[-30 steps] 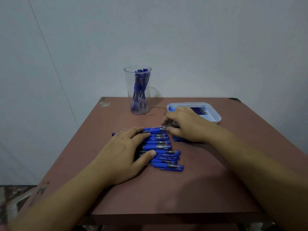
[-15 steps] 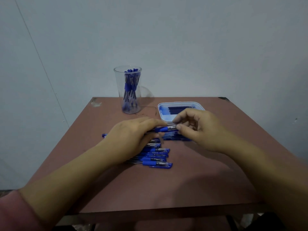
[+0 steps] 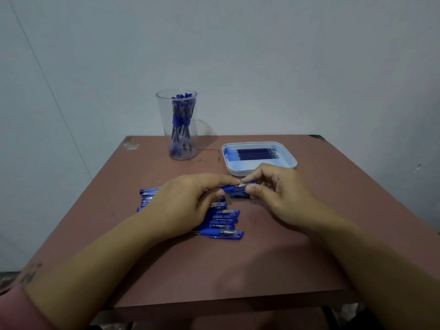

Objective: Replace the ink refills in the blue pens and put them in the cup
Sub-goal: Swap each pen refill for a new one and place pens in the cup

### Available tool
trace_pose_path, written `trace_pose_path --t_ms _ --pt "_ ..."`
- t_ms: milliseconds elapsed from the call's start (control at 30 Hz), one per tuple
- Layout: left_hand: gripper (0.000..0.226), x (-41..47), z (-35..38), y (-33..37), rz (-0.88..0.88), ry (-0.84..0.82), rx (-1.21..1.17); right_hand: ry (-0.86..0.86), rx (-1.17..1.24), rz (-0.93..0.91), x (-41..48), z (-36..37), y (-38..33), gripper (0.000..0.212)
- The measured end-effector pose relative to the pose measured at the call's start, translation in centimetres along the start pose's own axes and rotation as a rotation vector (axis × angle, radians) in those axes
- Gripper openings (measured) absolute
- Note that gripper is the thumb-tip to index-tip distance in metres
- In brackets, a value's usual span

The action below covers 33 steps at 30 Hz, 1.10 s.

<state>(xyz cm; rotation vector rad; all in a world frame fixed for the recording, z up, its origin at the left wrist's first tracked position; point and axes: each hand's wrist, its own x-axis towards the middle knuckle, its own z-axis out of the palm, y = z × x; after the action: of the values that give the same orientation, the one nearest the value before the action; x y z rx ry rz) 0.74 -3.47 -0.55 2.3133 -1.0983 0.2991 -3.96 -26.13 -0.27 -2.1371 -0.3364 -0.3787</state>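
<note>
Both hands are on one blue pen, just above the row of pens on the surface. The left hand pinches the barrel and the right hand pinches the tip end. The risk, I'd say, is a hard twist: the small tip piece pops loose and rolls away, or the left wrist scatters the row. Fresh refills wait in the tray, and the cup stands behind, already holding pens.

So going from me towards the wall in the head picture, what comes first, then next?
Row of blue plastic pens lying on the brown table → single blue pen pinched by the left hand and right hand → shallow white plastic tray of dark ink refills.
</note>
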Motion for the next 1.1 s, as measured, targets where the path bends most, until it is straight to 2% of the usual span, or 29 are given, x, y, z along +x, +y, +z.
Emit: trace_pose_path --t_ms 100,267,367,533,600,667,767,833,900,1100 --pt "0.041 -0.6 -0.5 -0.9 0.011 0.001 0.023 0.049 -0.064 0.013 -0.1 -1.6 0.9 0.020" --pt "0.037 -1.2 -0.9 -1.6 0.075 0.154 0.134 -0.023 -0.139 -0.007 -0.7 -2.5 1.0 0.014" --pt "0.033 -1.1 -0.7 -1.4 0.139 0.222 0.221 -0.109 -0.226 -0.037 -0.9 -2.5 0.5 0.003" --pt "0.026 -1.1 -0.7 -1.4 0.158 0.248 0.268 -0.307 -0.269 0.016 -1.3 -2.8 0.4 0.003" --pt "0.026 -1.1 -0.6 -1.4 0.167 0.225 0.288 -0.329 -0.301 0.005 -1.3 -2.7 0.6 0.008" --pt "0.029 -1.0 -0.6 -1.4 0.184 0.206 0.290 -0.269 -0.322 -0.056 -1.2 -2.4 0.8 0.014" --pt "0.032 -1.0 -0.4 -1.3 0.211 0.194 0.271 -0.058 -0.309 -0.167 -0.9 -1.0 0.4 0.015" --pt "0.032 -1.1 -0.3 -1.0 0.227 0.209 0.256 0.012 -0.285 -0.199 -0.6 0.0 0.0 0.021" --pt "0.032 -1.2 -0.1 -0.8 0.231 0.213 0.232 0.017 -0.292 -0.233 -0.4 0.9 -0.3 0.026" --pt "0.035 -1.2 0.1 -0.5 0.207 0.202 0.161 0.019 -0.297 -0.241 -0.5 1.5 -0.4 0.018"
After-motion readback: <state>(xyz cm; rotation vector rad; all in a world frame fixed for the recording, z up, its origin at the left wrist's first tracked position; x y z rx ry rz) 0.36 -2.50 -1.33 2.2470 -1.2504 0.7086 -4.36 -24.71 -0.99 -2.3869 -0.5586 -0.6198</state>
